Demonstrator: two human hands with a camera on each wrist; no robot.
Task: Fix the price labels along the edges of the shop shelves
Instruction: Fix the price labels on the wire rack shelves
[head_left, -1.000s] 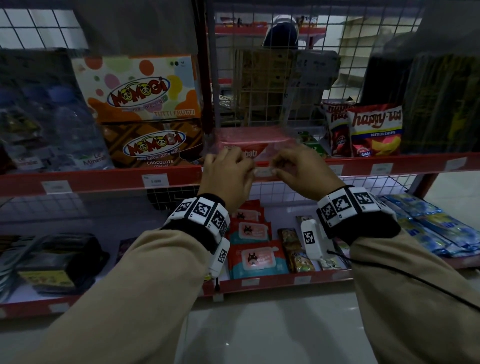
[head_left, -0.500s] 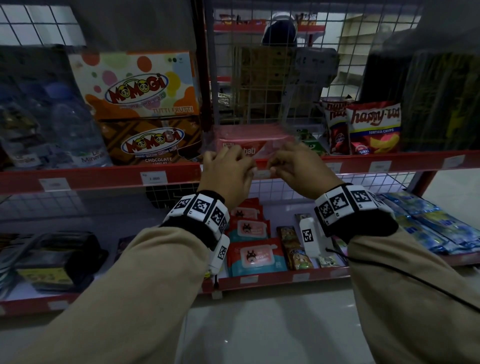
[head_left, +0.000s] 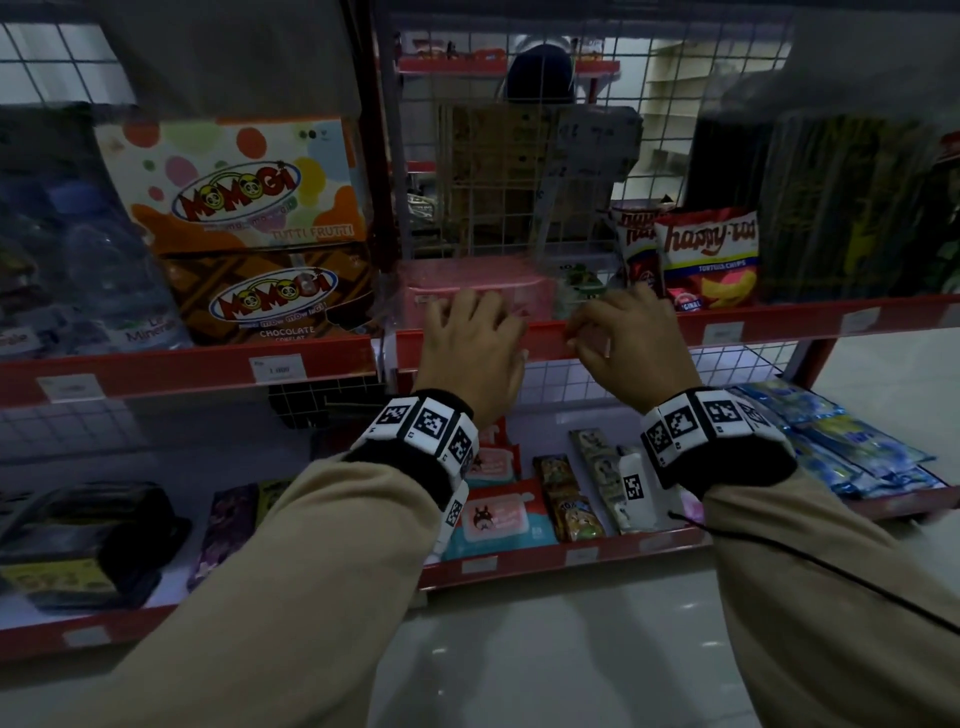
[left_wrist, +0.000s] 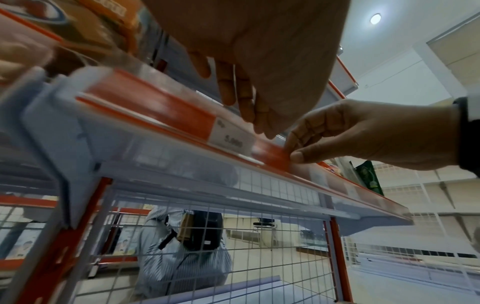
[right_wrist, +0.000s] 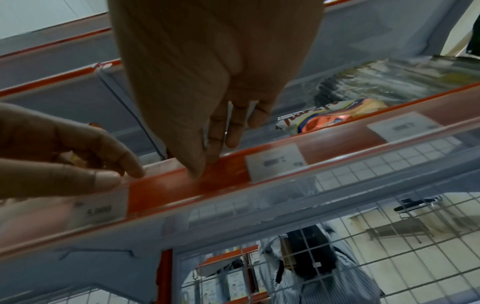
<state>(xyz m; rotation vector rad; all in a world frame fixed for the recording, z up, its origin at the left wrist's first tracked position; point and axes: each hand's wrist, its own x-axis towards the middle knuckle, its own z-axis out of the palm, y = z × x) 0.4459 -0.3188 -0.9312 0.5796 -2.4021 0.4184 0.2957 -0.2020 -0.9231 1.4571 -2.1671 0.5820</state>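
Observation:
The red shelf-edge strip (head_left: 545, 338) with its clear cover runs across the middle shelf. A white price label (left_wrist: 230, 139) marked 5.000 sits in it, also seen in the right wrist view as the label (right_wrist: 97, 207). My left hand (head_left: 467, 317) lies over the strip with fingers spread and straight, its fingertips (left_wrist: 259, 127) touching just above that label. In the head view this hand hides the label. My right hand (head_left: 587, 338) is just to the right and pinches the strip's cover between thumb and fingers (left_wrist: 296, 148).
More price labels (right_wrist: 275, 162) sit further right and left (head_left: 278, 368) on the strip. Momogi boxes (head_left: 249, 208), a pink pack (head_left: 478, 280) and chip bags (head_left: 706, 254) stand on the shelf. A lower shelf (head_left: 571, 558) holds packets. A person (left_wrist: 182, 257) stands behind the wire mesh.
The hands, which met at one spot on the strip, have drawn apart. The left hand's fingers have spread upward; the right hand has shifted right along the strip.

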